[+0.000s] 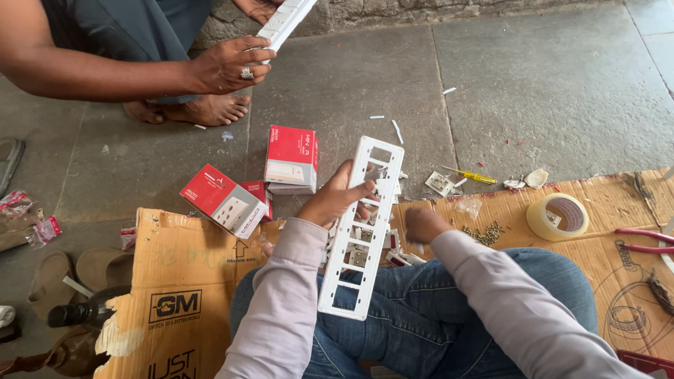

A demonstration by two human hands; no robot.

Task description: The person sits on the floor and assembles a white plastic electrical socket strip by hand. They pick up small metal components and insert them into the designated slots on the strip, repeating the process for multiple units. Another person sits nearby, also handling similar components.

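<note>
My left hand grips a long white plastic frame with several rectangular openings, holding it upright over my lap. My right hand is closed just right of the frame, fingers curled down among small white switch parts lying behind it; what it holds is hidden. I sit cross-legged in blue jeans on flattened brown cardboard.
Red-and-white small boxes lie ahead. A yellow screwdriver, a heap of screws, a tape roll and red-handled pliers are at right. Another person's hand holds a white strip at top left. Sandals lie at left.
</note>
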